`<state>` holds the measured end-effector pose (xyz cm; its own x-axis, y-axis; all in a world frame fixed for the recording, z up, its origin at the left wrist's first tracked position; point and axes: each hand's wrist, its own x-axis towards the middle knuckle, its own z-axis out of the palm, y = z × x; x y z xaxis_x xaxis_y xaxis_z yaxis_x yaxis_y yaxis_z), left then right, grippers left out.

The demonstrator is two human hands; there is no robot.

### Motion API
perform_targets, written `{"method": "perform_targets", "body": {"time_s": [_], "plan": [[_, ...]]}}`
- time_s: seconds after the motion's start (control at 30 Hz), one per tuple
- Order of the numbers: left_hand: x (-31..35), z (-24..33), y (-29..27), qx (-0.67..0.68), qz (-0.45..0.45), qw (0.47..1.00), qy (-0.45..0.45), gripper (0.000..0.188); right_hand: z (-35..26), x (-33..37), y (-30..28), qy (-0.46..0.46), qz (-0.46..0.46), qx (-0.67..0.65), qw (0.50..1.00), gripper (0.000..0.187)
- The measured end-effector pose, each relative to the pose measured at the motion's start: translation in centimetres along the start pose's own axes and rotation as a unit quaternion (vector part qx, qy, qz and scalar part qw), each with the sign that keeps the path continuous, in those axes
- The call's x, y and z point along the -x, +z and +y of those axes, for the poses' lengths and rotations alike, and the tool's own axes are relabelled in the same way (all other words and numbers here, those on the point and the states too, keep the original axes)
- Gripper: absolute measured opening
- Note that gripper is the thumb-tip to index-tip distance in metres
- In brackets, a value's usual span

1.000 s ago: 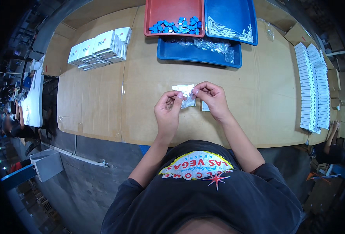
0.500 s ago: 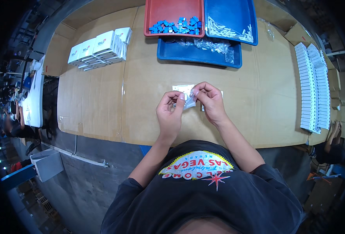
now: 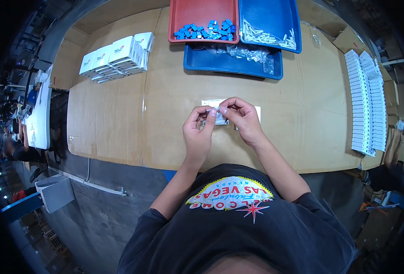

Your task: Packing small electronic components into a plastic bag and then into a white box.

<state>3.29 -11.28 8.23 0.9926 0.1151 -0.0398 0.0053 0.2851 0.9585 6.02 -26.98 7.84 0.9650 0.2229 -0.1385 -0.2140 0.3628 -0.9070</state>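
Observation:
A small clear plastic bag [image 3: 220,119] is pinched along its upper edge between my two hands, above the middle of the table. My left hand [image 3: 199,129] grips its left corner with thumb and fingers. From the other side, my right hand [image 3: 244,119] pinches the same edge close to the left thumb. What lies inside the bag is too small to make out. Just beyond the hands is a white flat piece [image 3: 209,102], partly covered by them. Another white flat piece [image 3: 258,111] shows beside my right hand.
Cardboard covers the table [image 3: 174,91]. At the back stand a red tray [image 3: 203,11] of blue parts, a blue tray [image 3: 269,11] of whitish sticks, and a blue tray [image 3: 229,66] of clear bags. White boxes [image 3: 113,57] are stacked left, white pieces [image 3: 362,102] right. People work at both sides.
My right hand has moved slightly left and the thumbs have come closer together on the bag's edge. The bag now hangs flatter. At the far right, a person's hands have risen.

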Motion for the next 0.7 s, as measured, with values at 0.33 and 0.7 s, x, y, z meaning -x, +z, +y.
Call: {"method": "perform_targets", "body": {"time_s": [0.33, 0.7], "plan": [[0.05, 0.42, 0.28, 0.005, -0.002, 1.000, -0.003, 0.010, -0.17, 0.09, 0.47, -0.001, -0.011, -0.006, 1.000, 0.011], [-0.07, -0.22, -0.08, 0.014, -0.016, 1.000, -0.011, 0.009, -0.10, -0.13, 0.14, 0.001, -0.026, -0.015, 1.000, 0.011]]}}
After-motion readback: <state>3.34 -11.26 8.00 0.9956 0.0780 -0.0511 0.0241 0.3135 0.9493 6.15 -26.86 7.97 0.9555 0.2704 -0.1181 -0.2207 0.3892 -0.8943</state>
